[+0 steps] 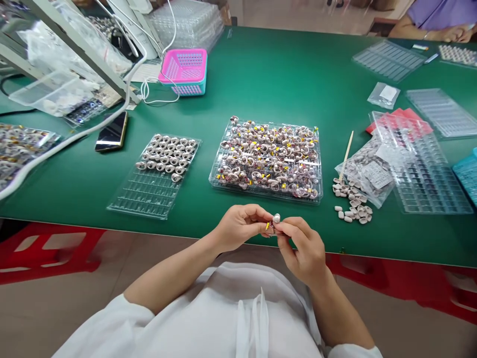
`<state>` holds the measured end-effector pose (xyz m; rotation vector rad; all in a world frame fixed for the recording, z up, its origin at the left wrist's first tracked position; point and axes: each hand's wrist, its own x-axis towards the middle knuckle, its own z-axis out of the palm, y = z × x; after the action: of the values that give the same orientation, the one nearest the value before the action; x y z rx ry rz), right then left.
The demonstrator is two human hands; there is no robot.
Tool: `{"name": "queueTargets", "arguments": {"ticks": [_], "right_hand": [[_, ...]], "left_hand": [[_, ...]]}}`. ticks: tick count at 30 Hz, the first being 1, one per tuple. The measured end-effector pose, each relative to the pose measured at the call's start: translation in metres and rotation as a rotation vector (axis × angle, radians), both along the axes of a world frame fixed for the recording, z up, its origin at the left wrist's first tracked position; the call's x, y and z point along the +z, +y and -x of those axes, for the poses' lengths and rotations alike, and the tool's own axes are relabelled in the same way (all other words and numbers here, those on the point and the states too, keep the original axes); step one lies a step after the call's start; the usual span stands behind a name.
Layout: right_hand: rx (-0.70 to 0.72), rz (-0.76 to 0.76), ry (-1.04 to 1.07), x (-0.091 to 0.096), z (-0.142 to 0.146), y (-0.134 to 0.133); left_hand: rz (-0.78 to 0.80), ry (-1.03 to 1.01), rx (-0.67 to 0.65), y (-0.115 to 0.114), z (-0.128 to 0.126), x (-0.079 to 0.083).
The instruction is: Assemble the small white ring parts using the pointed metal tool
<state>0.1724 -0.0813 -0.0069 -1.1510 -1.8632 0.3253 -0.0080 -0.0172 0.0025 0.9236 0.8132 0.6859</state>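
My left hand (pixel 244 226) and my right hand (pixel 303 243) meet at the table's front edge, both closed in a pinch. Between their fingertips is a small earbud-like piece (pixel 276 218) with a rounded pale shell, a yellow tab and dark red bits; its lower part is hidden by my fingers. Just beyond my hands, a clear plastic tray (pixel 266 196) is heaped with similar pieces showing yellow tabs. To the left lies another clear tray (pixel 143 196), its upper rows filled with pale shells (pixel 171 153). Loose pale caps (pixel 359 211) lie to the right.
A wooden stick (pixel 347 151) and a bag of shells (pixel 368 166) lie right, beside a clear tray (pixel 428 174). Further off are a phone (pixel 112 132), a pink basket (pixel 186 64) and a white cable (pixel 93 130). Another person's hands (pixel 456 34) show at the far right.
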Motion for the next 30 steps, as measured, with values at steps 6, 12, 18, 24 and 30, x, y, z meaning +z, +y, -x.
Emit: {"name": "queueTargets", "arguments": {"ticks": [6,12,18,24,30], "right_hand": [[0.033,-0.013,-0.014,0.001,0.001,0.001],[0.032,0.191,0.179,0.007,0.001,0.0],[-0.048,0.461,0.396,0.009,0.002,0.0],[-0.061,0.419,0.387,0.012,0.006,0.003],[-0.011,0.321,0.3,0.013,0.004,0.001]], "left_hand": [[-0.045,0.029,-0.03,0.001,0.002,0.005],[-0.12,0.013,-0.036,0.001,0.004,0.006],[-0.383,0.14,-0.047,0.001,0.005,0.008],[-0.48,0.213,-0.024,-0.002,0.006,0.003],[-0.375,0.162,-0.016,-0.002,0.008,0.008]]}}
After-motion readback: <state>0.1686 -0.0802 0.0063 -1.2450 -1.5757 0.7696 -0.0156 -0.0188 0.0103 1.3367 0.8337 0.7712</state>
